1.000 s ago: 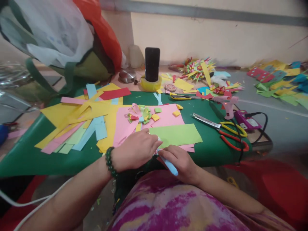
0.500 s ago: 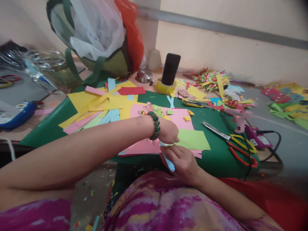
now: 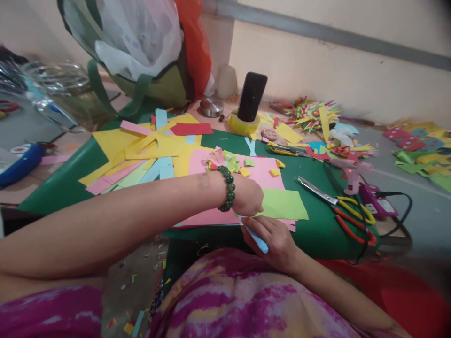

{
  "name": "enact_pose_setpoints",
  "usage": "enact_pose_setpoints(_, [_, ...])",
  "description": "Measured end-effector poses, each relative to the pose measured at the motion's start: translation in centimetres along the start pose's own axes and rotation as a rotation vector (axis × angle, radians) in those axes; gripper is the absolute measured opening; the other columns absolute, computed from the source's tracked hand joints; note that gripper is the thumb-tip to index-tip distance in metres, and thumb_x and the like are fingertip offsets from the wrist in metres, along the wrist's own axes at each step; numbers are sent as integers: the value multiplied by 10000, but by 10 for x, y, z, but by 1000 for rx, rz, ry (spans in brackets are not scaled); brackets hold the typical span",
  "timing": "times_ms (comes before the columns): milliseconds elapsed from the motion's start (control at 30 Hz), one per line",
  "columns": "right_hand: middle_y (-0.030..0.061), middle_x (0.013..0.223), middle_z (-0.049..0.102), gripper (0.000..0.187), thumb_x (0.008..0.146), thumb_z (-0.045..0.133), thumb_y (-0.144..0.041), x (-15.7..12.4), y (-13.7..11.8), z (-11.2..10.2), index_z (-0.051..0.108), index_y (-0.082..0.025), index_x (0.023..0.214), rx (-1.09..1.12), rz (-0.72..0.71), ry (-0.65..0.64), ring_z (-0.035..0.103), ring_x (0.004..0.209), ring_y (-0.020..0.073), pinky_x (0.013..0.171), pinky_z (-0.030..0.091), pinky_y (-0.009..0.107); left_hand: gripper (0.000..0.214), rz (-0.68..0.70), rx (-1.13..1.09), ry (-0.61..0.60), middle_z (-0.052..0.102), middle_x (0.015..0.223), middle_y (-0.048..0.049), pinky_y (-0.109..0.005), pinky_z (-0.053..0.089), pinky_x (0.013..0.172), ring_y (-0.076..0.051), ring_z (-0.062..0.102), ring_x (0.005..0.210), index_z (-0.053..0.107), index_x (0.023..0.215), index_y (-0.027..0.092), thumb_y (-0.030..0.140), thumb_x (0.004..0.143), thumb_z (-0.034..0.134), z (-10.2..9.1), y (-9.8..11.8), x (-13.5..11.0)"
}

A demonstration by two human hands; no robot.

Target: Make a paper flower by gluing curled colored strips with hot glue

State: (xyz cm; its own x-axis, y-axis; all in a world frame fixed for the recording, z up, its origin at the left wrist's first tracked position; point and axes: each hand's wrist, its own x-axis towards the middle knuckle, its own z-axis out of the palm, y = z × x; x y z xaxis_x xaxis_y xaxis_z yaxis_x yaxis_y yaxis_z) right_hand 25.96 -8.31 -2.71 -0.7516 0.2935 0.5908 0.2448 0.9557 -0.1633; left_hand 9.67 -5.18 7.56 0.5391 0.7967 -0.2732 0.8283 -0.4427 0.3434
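Note:
A light blue paper strip is folded or rolled lengthwise, low over the table's near edge. My right hand grips it with curled fingers, and its lower end sticks out towards me. My left hand, with a green bead bracelet at the wrist, is closed at the strip's upper end; its fingertips are mostly hidden. Beneath both hands lies pink paper, with a light green sheet on it at the right. Small curled paper pieces sit just beyond my left wrist.
Scissors lie open to the right, near a pink glue gun and its cord. Coloured strips are heaped at left. A phone stands in a yellow tape roll. A large bag is behind.
Both hands remain together at the blue strip. My right hand has shifted slightly right with the strip's lower end, and the strip's upper part is now more covered. The view has moved slightly.

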Motion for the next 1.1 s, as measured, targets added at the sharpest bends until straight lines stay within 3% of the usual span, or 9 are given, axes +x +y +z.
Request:
enact_pose_setpoints(133, [54,733,719,162,915,551,-122,-5,7,-9,650,-188,1025,75,117,6,678,614,158,582,541,259,286,9,176,-254,750,767,-100,-315,405,691,-217,626,701,765,758,183,194,926,534,-7,6,-6])
enact_pose_setpoints(233, [41,745,732,122,906,580,-153,-8,14,-18,671,-215,958,125,252,73,692,629,155,608,556,255,361,-2,201,-267,744,782,-117,-315,372,615,-205,593,629,765,830,146,264,976,456,-10,7,-10])
enact_pose_setpoints(333, [38,779,739,87,882,622,-158,-11,20,-27,676,-222,907,190,424,241,696,653,157,629,567,267,438,1,155,-257,709,730,-103,-301,340,568,-173,531,569,722,773,125,322,997,402,-9,0,-11])
enact_pose_setpoints(467, [40,792,718,29,861,673,-226,-13,24,-34,676,-208,884,374,655,428,684,610,160,558,569,278,391,10,-8,-251,630,684,-42,-279,345,565,-149,472,564,620,741,161,351,993,389,-7,-18,-18])
enact_pose_setpoints(533, [32,764,700,83,859,687,-279,-10,22,-37,676,-199,880,522,723,472,670,561,150,517,568,272,351,40,-119,-171,607,716,-25,-274,370,590,-154,490,608,584,774,187,378,986,380,-6,-27,-25])
enact_pose_setpoints(633, [19,721,680,162,858,696,-360,-2,16,-43,676,-199,863,716,735,514,667,539,146,503,574,267,339,101,-315,-8,604,783,-19,-271,427,660,-161,530,687,552,849,209,430,995,340,-1,-33,-36])
enact_pose_setpoints(767, [15,684,675,219,869,687,-419,7,8,-49,678,-201,864,821,688,530,660,520,140,498,574,258,372,152,-496,121,639,846,-39,-285,474,753,-159,576,770,525,878,213,470,1017,295,15,-28,-43])
enact_pose_setpoints(900, [24,705,687,231,876,678,-429,7,7,-47,681,-198,871,873,653,477,669,538,139,510,570,248,356,132,-481,179,640,846,-38,-283,485,754,-151,590,771,526,867,216,445,1024,303,28,-20,-44])
enact_pose_setpoints(1100, [30,732,711,191,865,692,-379,3,10,-39,699,-188,873,926,654,422,666,564,129,517,551,228,348,130,-288,204,617,804,-25,-268,460,715,-156,557,750,532,824,217,372,1029,298,35,-15,-43])
